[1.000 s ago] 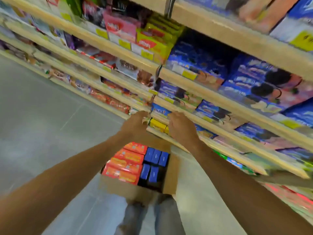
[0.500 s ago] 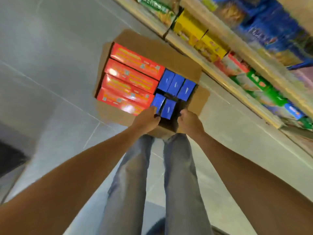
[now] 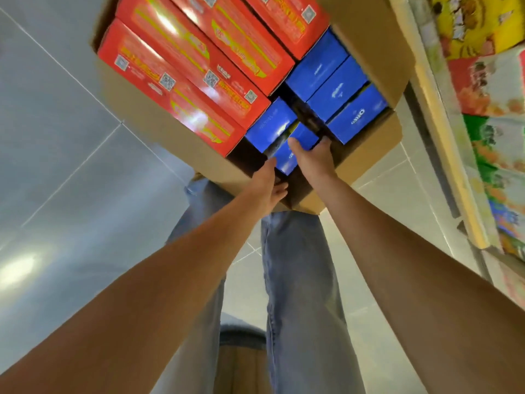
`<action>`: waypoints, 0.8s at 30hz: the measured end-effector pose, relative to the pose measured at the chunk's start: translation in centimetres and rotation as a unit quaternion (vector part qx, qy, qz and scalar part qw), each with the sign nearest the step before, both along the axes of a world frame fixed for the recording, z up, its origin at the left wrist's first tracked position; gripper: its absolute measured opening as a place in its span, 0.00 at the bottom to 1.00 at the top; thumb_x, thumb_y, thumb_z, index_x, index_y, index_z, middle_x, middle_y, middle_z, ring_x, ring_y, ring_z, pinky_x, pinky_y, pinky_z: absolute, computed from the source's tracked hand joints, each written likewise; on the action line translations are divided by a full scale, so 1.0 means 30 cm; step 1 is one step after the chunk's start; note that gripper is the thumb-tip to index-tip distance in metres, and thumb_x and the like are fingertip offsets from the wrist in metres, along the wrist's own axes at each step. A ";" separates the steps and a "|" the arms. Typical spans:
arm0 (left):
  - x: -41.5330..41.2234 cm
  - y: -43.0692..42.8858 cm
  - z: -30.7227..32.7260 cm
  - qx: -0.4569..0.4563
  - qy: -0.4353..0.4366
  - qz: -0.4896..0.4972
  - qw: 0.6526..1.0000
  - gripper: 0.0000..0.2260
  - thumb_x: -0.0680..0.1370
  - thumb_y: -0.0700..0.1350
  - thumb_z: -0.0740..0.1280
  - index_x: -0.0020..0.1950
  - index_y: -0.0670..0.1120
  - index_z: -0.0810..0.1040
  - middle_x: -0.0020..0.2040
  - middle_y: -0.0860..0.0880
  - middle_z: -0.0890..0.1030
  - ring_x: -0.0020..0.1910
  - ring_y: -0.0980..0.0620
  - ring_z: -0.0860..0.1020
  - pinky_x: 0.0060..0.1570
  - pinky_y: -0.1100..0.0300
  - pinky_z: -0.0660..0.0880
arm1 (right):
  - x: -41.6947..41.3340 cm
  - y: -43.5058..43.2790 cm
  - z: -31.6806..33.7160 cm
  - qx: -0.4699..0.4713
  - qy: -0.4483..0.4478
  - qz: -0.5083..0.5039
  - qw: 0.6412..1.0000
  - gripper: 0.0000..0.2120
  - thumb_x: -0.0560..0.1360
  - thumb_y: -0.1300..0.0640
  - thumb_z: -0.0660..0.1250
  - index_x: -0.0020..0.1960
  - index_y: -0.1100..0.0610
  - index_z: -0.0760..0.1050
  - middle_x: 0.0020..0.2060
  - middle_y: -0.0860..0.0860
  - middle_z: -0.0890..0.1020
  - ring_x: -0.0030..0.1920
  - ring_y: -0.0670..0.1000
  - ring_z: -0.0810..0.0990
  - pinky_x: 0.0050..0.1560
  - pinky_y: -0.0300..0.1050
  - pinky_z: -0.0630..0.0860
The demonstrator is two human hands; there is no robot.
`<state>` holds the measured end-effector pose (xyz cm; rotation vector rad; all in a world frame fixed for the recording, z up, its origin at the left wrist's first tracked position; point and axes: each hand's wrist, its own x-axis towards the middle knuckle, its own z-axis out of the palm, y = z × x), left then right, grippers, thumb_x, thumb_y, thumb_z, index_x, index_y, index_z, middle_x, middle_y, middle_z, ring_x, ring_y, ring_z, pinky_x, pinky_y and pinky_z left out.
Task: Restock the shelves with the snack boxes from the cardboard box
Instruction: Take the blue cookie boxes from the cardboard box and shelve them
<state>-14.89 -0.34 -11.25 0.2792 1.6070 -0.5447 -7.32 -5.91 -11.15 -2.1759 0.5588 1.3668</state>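
Note:
An open cardboard box (image 3: pixel 372 35) sits on the floor in front of my legs. It holds long red snack boxes (image 3: pixel 181 69) on the left and several small blue snack boxes (image 3: pixel 335 89) on the right. My right hand (image 3: pixel 314 160) grips the nearest blue box (image 3: pixel 287 162) from its right side, thumb on its top face. My left hand (image 3: pixel 268 184) presses against the same box's near left side, fingers curled under it.
Shelves (image 3: pixel 451 155) with yellow, red and green snack packs (image 3: pixel 491 89) run along the right edge. Grey tiled floor (image 3: pixel 56 166) lies to the left. My jeans-clad legs (image 3: pixel 295 280) stand just behind the box.
My view dropped from the shelf to the cardboard box, and it now fills the top. Both hands left the shelf, went down into the box and closed around the nearest blue box.

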 end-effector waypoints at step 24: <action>-0.069 0.026 0.176 -0.114 -0.105 -0.067 0.986 0.08 0.79 0.42 0.60 0.58 0.47 0.71 0.47 0.48 0.78 0.45 0.52 0.76 0.50 0.58 0.72 | -0.026 -0.134 0.108 -0.075 0.086 -0.105 0.988 0.17 0.71 0.46 0.67 0.48 0.60 0.74 0.49 0.58 0.81 0.51 0.61 0.80 0.55 0.59 0.78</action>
